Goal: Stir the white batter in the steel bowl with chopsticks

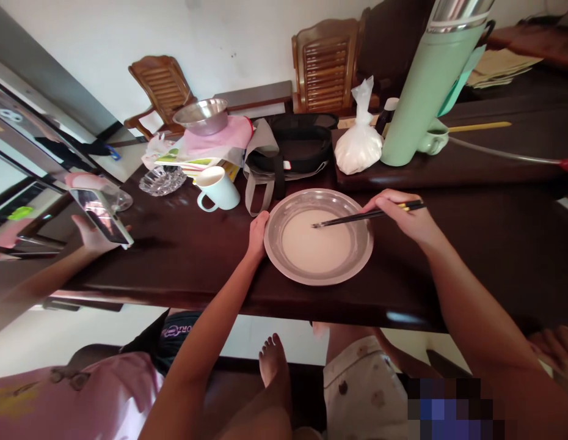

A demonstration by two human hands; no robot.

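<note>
Right, here we are at the dark table (pixel 183 250), and the metal bowl (pixel 291 272) sits dead centre near the front edge, holding a pale, milky batter (pixel 317 247). The left hand (pixel 258 235) is pressed against the bowl's rim at nine o'clock, fingers curled onto the edge, steadying it. The right hand (pixel 403 217) comes in from three o'clock, pinched tight around a pair of black chopsticks (pixel 357 217), and their tips dip into the batter just above the middle of the bowl.

At eleven o'clock from the bowl, a pale mug (pixel 217 188) stands upright with its handle facing the front edge. Straight up at twelve o'clock, a dark bag (pixel 297 146) with grey straps slumps open. At one o'clock, a knotted plastic bag of white powder (pixel 360 143) rests on the raised ledge, touching a tall mint-green flask (pixel 421 91) just to its right. Further back at eleven o'clock, a steel mixing bowl (pixel 202 115) perches on a pink cloth (pixel 220 137), with a glass ashtray (pixel 162 180) in front of it.

Away at nine o'clock, well apart from the bowl, another person's hand (pixel 94 235) holds up a phone (pixel 101 217). Two wooden chairs (pixel 325 64) stand against the white wall at the back.
</note>
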